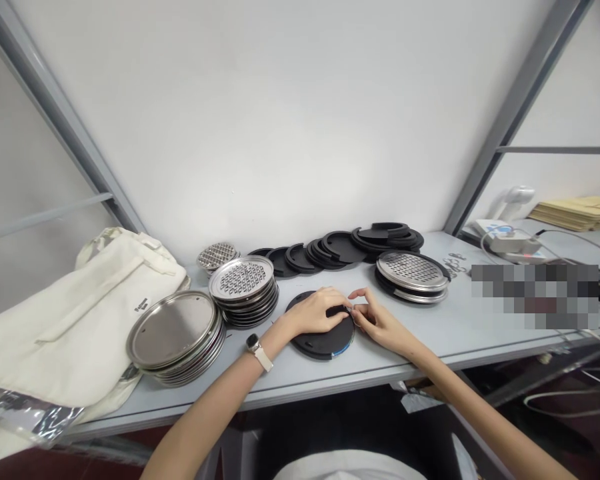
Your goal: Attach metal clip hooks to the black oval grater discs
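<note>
A round black disc (316, 337) lies on the grey table near its front edge, with a blue strip along part of its near right rim. My left hand (323, 311) rests over the disc's upper part, fingers bent together at its right side. At that same rim my right hand (374, 321) has thumb and fingertip pinched, nearly touching the left fingertips. Whatever lies between the fingertips is too small to make out. Left of the disc stands a stack of round metal grater plates (243, 279); to the right, perforated metal plates (414, 272) sit with black rings.
Plain round metal plates (175, 330) are stacked at the left beside a cream bag (95, 320). Black discs (343, 248) lie in a row along the wall. Small metal pieces (454, 265) are at the right, near cables, a white device (515, 241) and a blurred patch.
</note>
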Motion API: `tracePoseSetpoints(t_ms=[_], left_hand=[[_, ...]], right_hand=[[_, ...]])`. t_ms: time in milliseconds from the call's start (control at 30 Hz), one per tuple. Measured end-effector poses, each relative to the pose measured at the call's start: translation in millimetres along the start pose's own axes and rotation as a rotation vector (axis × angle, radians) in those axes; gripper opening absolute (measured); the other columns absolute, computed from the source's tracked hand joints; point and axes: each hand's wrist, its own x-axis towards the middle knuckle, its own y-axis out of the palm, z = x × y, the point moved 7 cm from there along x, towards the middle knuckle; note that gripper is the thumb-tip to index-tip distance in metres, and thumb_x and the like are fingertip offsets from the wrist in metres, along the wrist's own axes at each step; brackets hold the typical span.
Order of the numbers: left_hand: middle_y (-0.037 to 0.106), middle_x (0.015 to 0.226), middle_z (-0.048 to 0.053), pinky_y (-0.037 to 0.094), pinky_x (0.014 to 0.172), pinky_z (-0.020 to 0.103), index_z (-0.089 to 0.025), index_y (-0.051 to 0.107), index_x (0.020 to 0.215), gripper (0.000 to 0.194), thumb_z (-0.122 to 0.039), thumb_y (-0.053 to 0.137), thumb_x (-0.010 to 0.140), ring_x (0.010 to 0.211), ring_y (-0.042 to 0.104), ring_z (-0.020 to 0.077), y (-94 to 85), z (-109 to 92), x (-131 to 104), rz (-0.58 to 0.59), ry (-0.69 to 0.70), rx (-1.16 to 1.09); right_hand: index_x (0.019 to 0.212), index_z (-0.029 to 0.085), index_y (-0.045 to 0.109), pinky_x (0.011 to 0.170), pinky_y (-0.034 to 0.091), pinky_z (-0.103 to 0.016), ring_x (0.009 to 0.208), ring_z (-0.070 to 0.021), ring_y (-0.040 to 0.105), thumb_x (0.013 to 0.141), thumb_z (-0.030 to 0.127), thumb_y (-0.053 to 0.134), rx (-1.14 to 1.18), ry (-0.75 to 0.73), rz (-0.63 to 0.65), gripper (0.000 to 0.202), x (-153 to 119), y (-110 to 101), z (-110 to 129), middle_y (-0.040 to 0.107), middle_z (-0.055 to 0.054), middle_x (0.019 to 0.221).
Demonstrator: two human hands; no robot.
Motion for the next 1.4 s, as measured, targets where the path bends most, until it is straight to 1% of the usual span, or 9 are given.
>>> tracePoseSetpoints(t_ms=[133,267,533,767,900,1100,1400], left_hand=[[0.065,0.107,0.007,0.042,0.098,0.034,-0.017,0.062,0.107,0.02,-0.016,0.055,0.088,0.106,0.056,0.0192,0.1,1.2,0.2,0.001,-0.008,-0.016],[0.065,0.105,0.007,0.043,0.097,0.035,-0.018,0.063,0.105,0.018,-0.016,0.055,0.088,0.104,0.057,0.0195,0.5,1.9,0.9,0.013,-0.029,-0.023],[0.065,0.102,0.008,0.043,0.096,0.032,-0.016,0.063,0.105,0.019,-0.015,0.057,0.088,0.102,0.056,0.0187,0.9,1.6,0.4,0.001,-0.001,-0.015],[0.065,0.102,0.008,0.043,0.096,0.033,-0.015,0.063,0.105,0.019,-0.015,0.057,0.088,0.101,0.056,0.0192,1.3,1.8,0.0,0.005,0.005,-0.01],[0.064,0.102,0.008,0.043,0.096,0.034,-0.017,0.063,0.106,0.019,-0.014,0.057,0.087,0.102,0.056,0.0195,0.8,1.8,0.1,0.004,0.0,-0.016],[0.064,0.102,0.01,0.043,0.095,0.033,-0.014,0.062,0.105,0.019,-0.013,0.056,0.087,0.1,0.057,0.0199,0.6,1.5,1.0,0.006,0.021,-0.035],[0.064,0.103,0.009,0.043,0.096,0.036,-0.016,0.062,0.106,0.02,-0.014,0.055,0.088,0.102,0.056,0.0207,0.5,0.6,1.4,0.026,0.006,-0.049]], right_hand=[[0.111,0.023,0.031,0.053,0.03,-0.022,0.054,-0.0103,0.035,0.094,0.048,0.041,-0.016,0.012,0.008,0.032,-0.1,0.0,0.7,0.038,0.009,0.06],[0.111,0.023,0.031,0.052,0.03,-0.022,0.054,-0.0105,0.035,0.094,0.048,0.041,-0.016,0.018,0.004,0.032,-0.4,-0.2,0.0,0.039,0.009,0.061],[0.11,0.022,0.03,0.053,0.031,-0.023,0.054,-0.0103,0.036,0.094,0.046,0.04,-0.048,0.019,0.004,0.031,0.0,0.3,2.4,0.04,0.009,0.061],[0.11,0.022,0.031,0.053,0.03,-0.022,0.054,-0.0106,0.036,0.094,0.046,0.04,-0.053,0.028,0.004,0.03,-0.1,1.3,3.3,0.039,0.009,0.061],[0.109,0.022,0.031,0.051,0.029,-0.022,0.053,-0.0113,0.036,0.094,0.046,0.039,-0.072,0.048,-0.049,0.029,-1.8,2.1,5.2,0.04,0.009,0.059],[0.108,0.021,0.032,0.054,0.032,-0.024,0.055,-0.0134,0.043,0.095,0.042,0.036,-0.124,0.067,-0.123,0.025,-4.9,3.0,11.4,0.047,0.006,0.06],[0.11,0.021,0.032,0.056,0.034,-0.025,0.057,-0.0138,0.046,0.096,0.039,0.036,-0.131,0.048,-0.123,0.023,-6.3,2.7,10.8,0.051,0.005,0.062]])
